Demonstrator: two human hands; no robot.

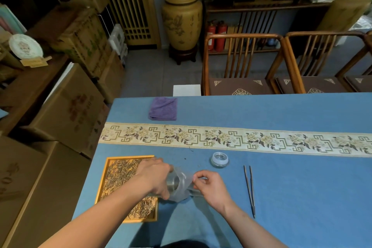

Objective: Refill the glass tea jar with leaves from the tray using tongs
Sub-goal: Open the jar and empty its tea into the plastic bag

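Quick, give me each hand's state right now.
Left hand: curled around the glass jar, holding it tilted beside the tray.
Right hand: fingers pinch the clear plastic bag around the jar.

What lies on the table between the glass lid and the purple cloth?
The patterned runner crosses between glass lid and purple cloth, seen from the head camera.

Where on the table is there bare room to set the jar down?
Bare blue cloth lies right of the tongs, and between the purple cloth and the patterned runner's far right. Crowded: the tray, both hands, the lid.
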